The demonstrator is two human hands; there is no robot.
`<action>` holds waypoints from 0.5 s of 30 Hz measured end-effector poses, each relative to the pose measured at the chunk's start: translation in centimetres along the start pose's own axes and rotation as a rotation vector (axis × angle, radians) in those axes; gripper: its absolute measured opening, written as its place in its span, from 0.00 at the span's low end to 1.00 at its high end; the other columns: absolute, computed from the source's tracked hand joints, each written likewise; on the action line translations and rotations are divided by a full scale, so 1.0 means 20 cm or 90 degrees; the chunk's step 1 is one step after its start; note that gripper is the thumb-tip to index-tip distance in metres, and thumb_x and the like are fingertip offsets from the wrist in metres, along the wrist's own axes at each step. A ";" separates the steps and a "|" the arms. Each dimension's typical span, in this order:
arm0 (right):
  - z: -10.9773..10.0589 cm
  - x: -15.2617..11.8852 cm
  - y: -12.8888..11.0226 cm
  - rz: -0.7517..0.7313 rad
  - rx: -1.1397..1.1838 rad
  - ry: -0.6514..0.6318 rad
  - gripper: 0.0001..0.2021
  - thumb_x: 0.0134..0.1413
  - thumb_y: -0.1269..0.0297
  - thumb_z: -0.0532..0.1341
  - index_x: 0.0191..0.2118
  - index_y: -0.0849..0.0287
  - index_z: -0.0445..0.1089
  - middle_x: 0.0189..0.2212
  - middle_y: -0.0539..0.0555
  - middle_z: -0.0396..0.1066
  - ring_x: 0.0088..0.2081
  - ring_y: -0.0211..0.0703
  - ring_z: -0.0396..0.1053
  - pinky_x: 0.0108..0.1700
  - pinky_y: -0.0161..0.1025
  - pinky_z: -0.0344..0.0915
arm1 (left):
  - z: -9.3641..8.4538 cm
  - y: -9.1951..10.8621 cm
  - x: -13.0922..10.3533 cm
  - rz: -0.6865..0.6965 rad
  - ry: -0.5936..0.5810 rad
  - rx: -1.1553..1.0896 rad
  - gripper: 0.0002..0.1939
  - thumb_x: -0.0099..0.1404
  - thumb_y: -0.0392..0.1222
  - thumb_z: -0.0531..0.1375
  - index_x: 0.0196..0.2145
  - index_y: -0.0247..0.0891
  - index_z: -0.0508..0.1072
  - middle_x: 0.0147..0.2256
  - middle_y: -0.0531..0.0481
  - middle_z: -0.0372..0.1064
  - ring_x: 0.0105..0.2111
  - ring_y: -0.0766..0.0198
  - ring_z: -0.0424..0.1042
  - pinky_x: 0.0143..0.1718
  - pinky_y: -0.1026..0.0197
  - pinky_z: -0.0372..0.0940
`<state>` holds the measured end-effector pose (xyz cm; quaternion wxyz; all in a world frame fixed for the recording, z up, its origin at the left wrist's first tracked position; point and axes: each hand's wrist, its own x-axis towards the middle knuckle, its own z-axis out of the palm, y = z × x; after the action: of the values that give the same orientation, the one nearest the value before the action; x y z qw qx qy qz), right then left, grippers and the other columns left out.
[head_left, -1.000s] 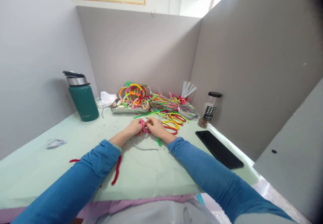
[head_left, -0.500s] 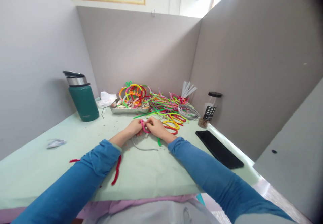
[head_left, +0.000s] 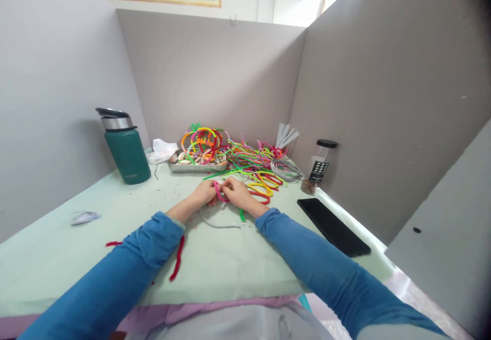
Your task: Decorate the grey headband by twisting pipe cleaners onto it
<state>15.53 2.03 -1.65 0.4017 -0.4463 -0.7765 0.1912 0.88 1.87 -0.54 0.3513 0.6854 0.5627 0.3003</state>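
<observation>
The left hand (head_left: 206,193) and the right hand (head_left: 235,190) met above the middle of the counter (head_left: 215,268), toward its far edge. The left hand's grip was closed on a pink fuzzy stem (head_left: 218,190), bent between the two hands; the right hand's grip was narrow, its fingertips at the same stem, though whether they pinched it could not be told. A gray wire (head_left: 220,226) curved over the counter just below the hands, and a green stem piece (head_left: 242,215) lay beside the right wrist. A dark red stem (head_left: 177,259) lay nearer the front edge, partly under the left sleeve. Along the far edge stood a metal tray (head_left: 197,167) bearing colored hoops, with a heap of colored stems (head_left: 251,153) to its right. A green bottle (head_left: 128,156) stood near the far left corner; a black phone (head_left: 333,226) lay along the right edge.
</observation>
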 end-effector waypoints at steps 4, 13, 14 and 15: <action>0.00 0.00 0.00 0.000 0.001 -0.004 0.05 0.48 0.68 0.53 0.30 0.58 0.65 0.26 0.49 0.68 0.28 0.37 0.63 0.30 0.33 0.55 | 0.00 -0.01 0.00 -0.002 0.001 0.003 0.19 0.60 0.53 0.52 0.22 0.35 0.65 0.10 0.56 0.58 0.11 0.71 0.58 0.14 0.69 0.51; 0.00 0.00 -0.01 0.007 0.004 -0.006 0.05 0.48 0.68 0.53 0.31 0.58 0.65 0.26 0.49 0.68 0.29 0.38 0.63 0.31 0.33 0.56 | 0.00 0.00 0.00 0.005 0.003 0.015 0.18 0.61 0.51 0.51 0.21 0.35 0.64 0.10 0.55 0.58 0.11 0.70 0.58 0.14 0.69 0.52; 0.00 0.00 -0.01 0.007 0.003 -0.006 0.05 0.48 0.68 0.53 0.31 0.58 0.65 0.26 0.49 0.69 0.29 0.38 0.63 0.31 0.33 0.56 | 0.00 0.01 0.00 0.006 0.002 0.016 0.18 0.61 0.50 0.51 0.21 0.35 0.64 0.11 0.55 0.58 0.11 0.70 0.58 0.14 0.68 0.52; 0.00 0.00 -0.01 0.006 0.001 -0.006 0.05 0.49 0.68 0.53 0.31 0.58 0.65 0.27 0.49 0.69 0.29 0.38 0.63 0.31 0.33 0.56 | 0.00 0.01 -0.01 0.009 0.002 0.018 0.17 0.61 0.49 0.51 0.21 0.36 0.64 0.11 0.55 0.58 0.11 0.70 0.58 0.14 0.68 0.52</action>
<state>15.53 1.93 -1.48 0.3973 -0.4490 -0.7760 0.1957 0.91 1.70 -0.36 0.3388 0.6935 0.5627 0.2961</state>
